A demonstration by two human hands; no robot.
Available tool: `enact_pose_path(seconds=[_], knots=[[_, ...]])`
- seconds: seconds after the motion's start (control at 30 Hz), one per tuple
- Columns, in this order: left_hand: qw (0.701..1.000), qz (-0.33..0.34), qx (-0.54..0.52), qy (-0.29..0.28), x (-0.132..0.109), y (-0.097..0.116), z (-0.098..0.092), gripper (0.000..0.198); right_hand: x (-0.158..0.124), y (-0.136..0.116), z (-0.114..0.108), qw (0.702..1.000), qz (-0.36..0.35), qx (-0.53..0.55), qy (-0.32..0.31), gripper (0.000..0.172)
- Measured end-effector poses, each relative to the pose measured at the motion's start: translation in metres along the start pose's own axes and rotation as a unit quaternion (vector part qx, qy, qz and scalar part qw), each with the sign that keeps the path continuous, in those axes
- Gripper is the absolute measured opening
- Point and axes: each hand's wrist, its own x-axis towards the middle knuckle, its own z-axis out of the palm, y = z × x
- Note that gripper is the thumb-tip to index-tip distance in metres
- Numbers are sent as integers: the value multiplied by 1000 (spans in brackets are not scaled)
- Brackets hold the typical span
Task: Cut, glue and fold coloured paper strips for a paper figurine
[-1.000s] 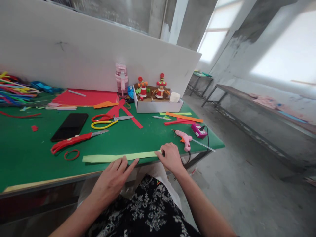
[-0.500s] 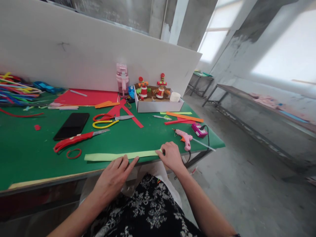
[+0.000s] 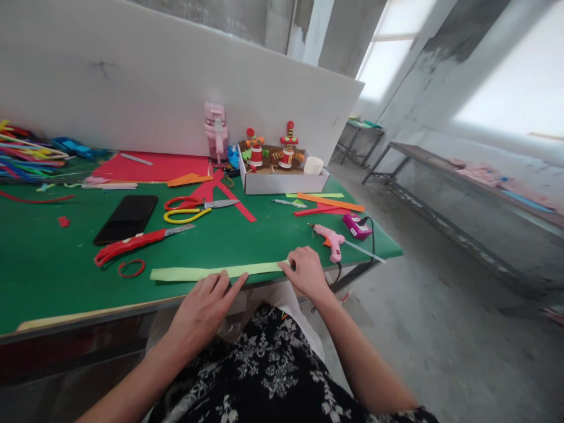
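A long pale-green paper strip (image 3: 176,274) lies along the near edge of the green table. My left hand (image 3: 207,308) rests with its fingers stretched out on the strip's middle. At the strip's right end my right hand (image 3: 307,273) is curled, thumb and fingers pinching the paper. Left of the strip lie a red ring (image 3: 131,268), a red-handled utility knife (image 3: 132,245), scissors (image 3: 189,210) with red and yellow handles, and a black phone (image 3: 126,220). Beyond my right hand is a pink glue gun (image 3: 329,239) with a clear glue stick in its back.
Behind stands a white box (image 3: 282,184) with two small red figures and a white roll. Red sheets (image 3: 154,171), orange and red strips (image 3: 330,202), a pink bottle (image 3: 216,135) and colourful pipe cleaners (image 3: 26,155) lie around. A purple adapter (image 3: 356,226) sits by the right edge.
The camera view has shifted slightly. Both hands stay on the green strip in nearly the same place, with no clear change in their hold.
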Motion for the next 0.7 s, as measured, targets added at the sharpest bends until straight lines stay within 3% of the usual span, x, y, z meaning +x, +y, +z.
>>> enact_pose_path(seconds=[0.33, 0.43, 0.5, 0.53, 0.6, 0.67, 0.7], knots=[[999, -16, -17, -29, 6, 3, -5, 60, -3, 0, -1, 999, 30, -6, 16, 26], [1000, -15, -9, -15, 5, 3, -4, 60, -11, 0, -4, 993, 76, -18, 87, 14], [1000, -16, -14, -11, 4, 3, -3, 61, -21, -8, -3, 984, 67, -8, 164, 21], [1000, -17, -18, -10, 4, 2, -3, 61, -28, -16, -1, 980, 35, 5, 194, 26], [999, -17, -29, -7, 2, 1, -2, 58, -43, -36, 5, 974, -98, 42, 201, 34], [999, -12, -36, 3, 1, 1, -2, 48, -56, -58, 16, 956, -259, 67, 124, 44], [999, -7, -35, 6, 1, 1, -2, 43, -60, -68, 21, 948, -294, 72, 94, 51]])
